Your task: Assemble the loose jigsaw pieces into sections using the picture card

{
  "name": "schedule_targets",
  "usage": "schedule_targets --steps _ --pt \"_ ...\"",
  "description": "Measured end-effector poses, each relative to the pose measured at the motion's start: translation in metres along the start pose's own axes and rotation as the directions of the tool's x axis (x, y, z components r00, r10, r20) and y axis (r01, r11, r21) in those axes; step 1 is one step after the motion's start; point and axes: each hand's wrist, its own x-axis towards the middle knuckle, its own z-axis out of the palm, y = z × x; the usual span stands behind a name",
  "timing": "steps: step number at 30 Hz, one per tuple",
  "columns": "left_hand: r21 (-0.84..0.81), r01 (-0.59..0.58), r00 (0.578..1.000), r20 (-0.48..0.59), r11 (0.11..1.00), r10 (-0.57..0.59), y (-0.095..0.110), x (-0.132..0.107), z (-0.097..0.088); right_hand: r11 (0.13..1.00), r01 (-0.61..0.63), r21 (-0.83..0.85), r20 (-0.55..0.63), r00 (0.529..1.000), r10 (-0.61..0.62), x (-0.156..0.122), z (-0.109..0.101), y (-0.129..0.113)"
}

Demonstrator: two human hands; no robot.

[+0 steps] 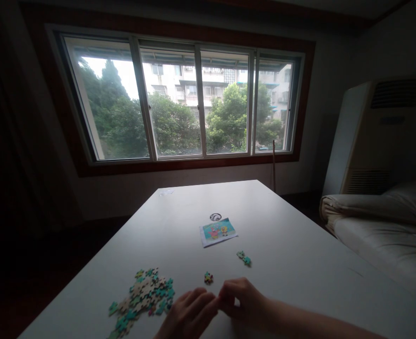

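Note:
Near the front of the white table (pixel 180 235), my left hand (pixel 194 310) and my right hand (pixel 241 294) meet at the fingertips. The right thumb and index finger are bent into a pinch, while the left fingers are curled together. Whatever sits between them is hidden. A heap of jigsaw puzzle pieces (pixel 142 296), some teal and some showing pale backs, spreads left of my left hand. Just beyond my fingertips lies a small multicoloured puzzle piece cluster (pixel 208 278). Farther right are a few teal-green puzzle pieces (pixel 244 258).
A sheet with a colourful cartoon picture (pixel 219 231) lies mid-table, with a round black-and-white mark (pixel 215 217) behind it. Clear plastic (pixel 166 192) rests at the far left corner. A pale sofa (pixel 380 226) stands right of the table, and a window (pixel 180 99) fills the wall ahead.

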Motion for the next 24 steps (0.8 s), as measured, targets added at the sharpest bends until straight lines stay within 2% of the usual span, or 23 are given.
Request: schedule_targets --steps 5,13,18,20,24 --pt "0.004 0.009 0.999 -0.036 1.0 -0.009 0.001 -0.002 0.005 0.999 0.009 0.033 0.01 1.0 -0.009 -0.001 0.001 0.002" --pt "0.018 0.059 0.998 -0.021 0.998 -0.059 0.003 0.0 0.005 0.999 0.016 -0.038 0.01 1.0 -0.016 0.0 0.001 0.001" --pt "0.016 0.071 0.997 -0.008 0.997 -0.071 0.004 0.002 0.004 0.994 0.086 -0.067 0.006 0.996 -0.085 0.0 -0.002 -0.004" --pt "0.017 0.087 0.996 0.006 0.996 -0.087 0.003 0.003 0.004 0.991 0.098 -0.089 -0.012 0.995 -0.1 0.0 -0.004 -0.005" --pt "0.092 0.147 0.987 0.045 0.985 -0.152 -0.004 -0.001 0.005 0.985 0.045 -0.169 -0.105 0.992 -0.064 0.003 -0.011 -0.001"
